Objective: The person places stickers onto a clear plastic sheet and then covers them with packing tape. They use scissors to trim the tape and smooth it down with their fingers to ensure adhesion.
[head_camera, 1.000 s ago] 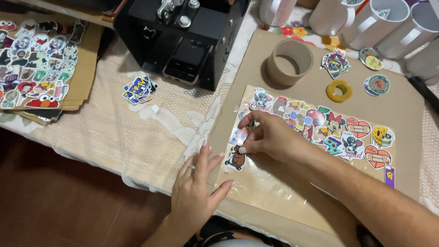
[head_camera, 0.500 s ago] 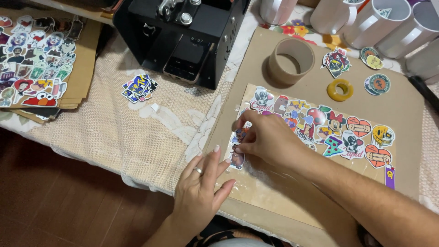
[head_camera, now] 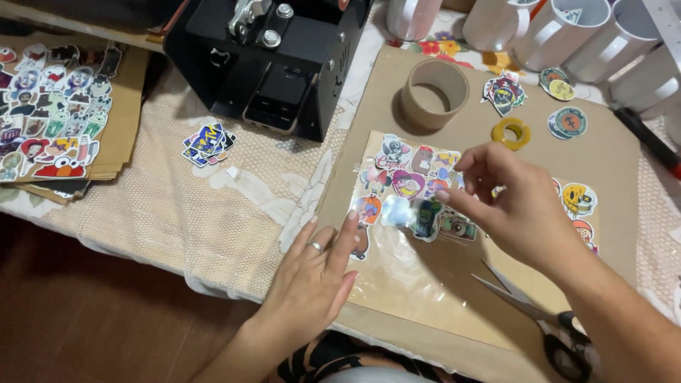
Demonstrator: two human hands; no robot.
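From the head camera, we see our left hand (head_camera: 312, 273) pressed flat, fingers together, on the near-left corner of the clear film sheet (head_camera: 418, 273) on the cardboard board (head_camera: 610, 170). Our right hand (head_camera: 514, 206) hovers over the stickers (head_camera: 408, 181), thumb and forefinger nearly pinched; whether they grip anything, we cannot tell. The white mugs (head_camera: 560, 28) look empty.

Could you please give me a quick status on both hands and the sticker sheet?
Left hand flat on clear sheet, pinning its edge. Right hand raised over stickers, fingers pinched; whether it grips anything is unclear. Scissors beside right wrist.
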